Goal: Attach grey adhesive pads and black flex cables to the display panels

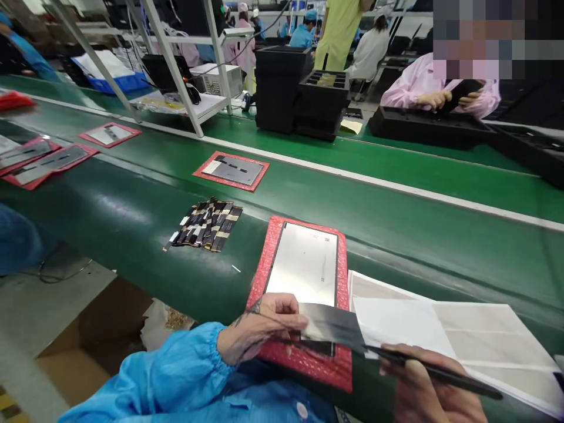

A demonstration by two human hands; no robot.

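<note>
My left hand [268,323] pinches the left end of a dark grey film piece [339,324] between thumb and fingers. In my right hand [432,388] is a pair of black tweezers [458,378], its tips at the film's right end. Below the film lies a silver flat panel [304,258] with a dark border, resting on a red bubble-wrap sheet [261,267]. The hands and film cover the panel's near part. White and beige backing sheets [489,329] lie to the right, partly behind my right hand.
A pile of black and gold strips [207,226] lies left of the panel. Farther along the green bench is another panel on red wrap [235,170]. Black trays [282,88] stand across the bench, near a person in pink [405,82]. A cardboard box [97,335] sits below.
</note>
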